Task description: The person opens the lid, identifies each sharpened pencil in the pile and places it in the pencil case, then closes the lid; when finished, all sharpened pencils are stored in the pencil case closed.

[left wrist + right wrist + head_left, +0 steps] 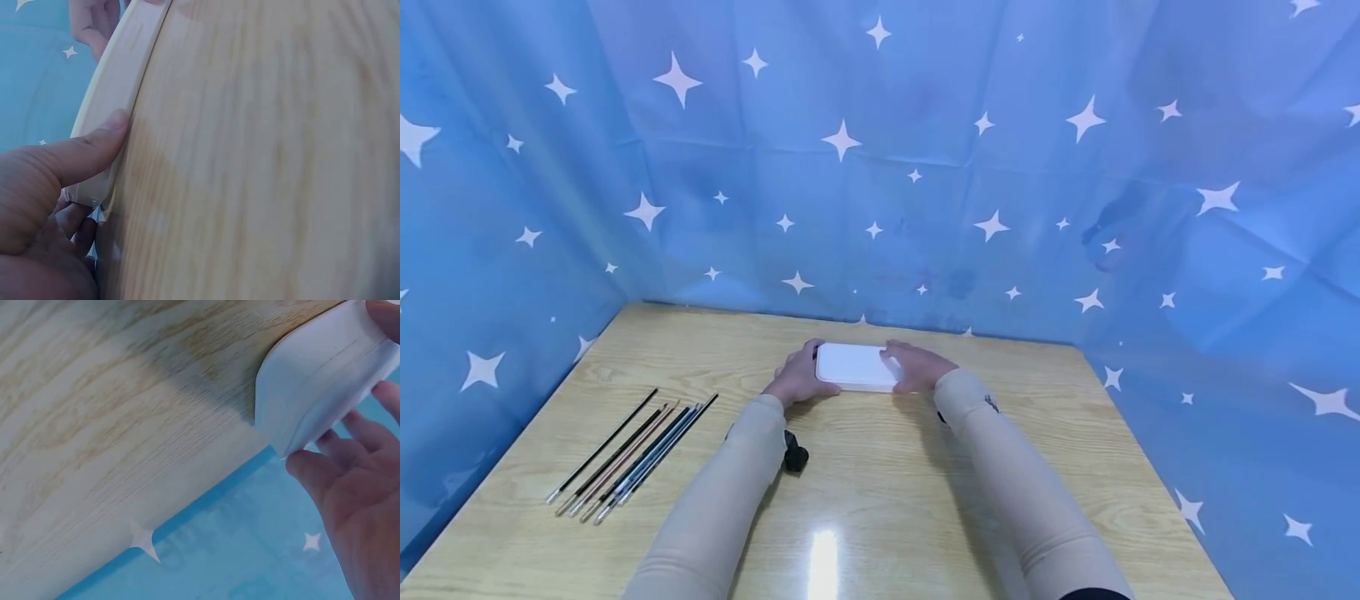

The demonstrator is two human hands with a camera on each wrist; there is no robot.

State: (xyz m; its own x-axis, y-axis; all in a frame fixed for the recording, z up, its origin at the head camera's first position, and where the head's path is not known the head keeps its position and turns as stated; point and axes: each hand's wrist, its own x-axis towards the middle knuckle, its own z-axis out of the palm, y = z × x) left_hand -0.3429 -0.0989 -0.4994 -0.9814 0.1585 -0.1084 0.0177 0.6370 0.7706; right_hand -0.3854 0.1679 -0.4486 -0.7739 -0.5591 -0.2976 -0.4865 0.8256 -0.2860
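A white, flat, rounded-corner box (853, 365) lies near the far edge of the table, long side facing me. At its left end my left hand (802, 377) grips it, the thumb (100, 147) along the near side and the fingers curled behind the end. My right hand (919, 367) holds the opposite end, its fingers (350, 440) bent round the far side and the thumb toward the near side. Whether anything is inside the box cannot be seen.
Several slim, pencil-like sticks (628, 467), dark, pinkish and bluish with pale ends, lie side by side on the wooden table (880, 467) at the left. Behind and beside the table hangs a blue curtain (910, 217) with white stars.
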